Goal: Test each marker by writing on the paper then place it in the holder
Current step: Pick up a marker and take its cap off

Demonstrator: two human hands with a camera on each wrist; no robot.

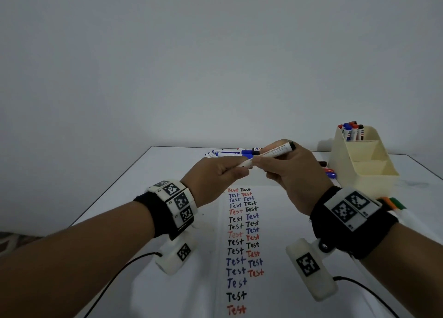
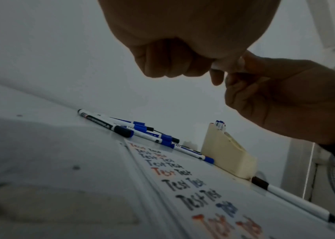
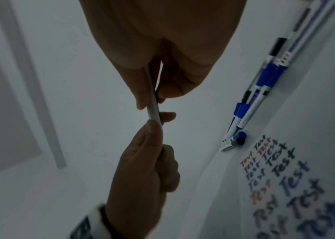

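Both hands hold one white marker (image 1: 275, 151) with a black end level above the paper. My left hand (image 1: 227, 171) grips its left end, which is hidden inside the curled fingers. My right hand (image 1: 285, 166) pinches the barrel beside it. The left wrist view shows a short piece of the marker (image 2: 228, 64) between the left hand (image 2: 172, 53) and right hand (image 2: 285, 97). In the right wrist view the marker (image 3: 153, 105) runs from the right hand (image 3: 162, 48) to the left hand (image 3: 142, 177). The paper (image 1: 239, 233) carries columns of "Test". The cream holder (image 1: 359, 169) at the back right has several markers (image 1: 352, 130) in its rear compartment.
Several blue and black markers (image 1: 230, 152) lie in a pile at the table's far edge. More markers (image 1: 329, 172) lie by the holder's left side, and orange and green ones (image 1: 393, 203) lie behind my right wrist. A black-capped marker (image 2: 295, 200) lies right of the paper.
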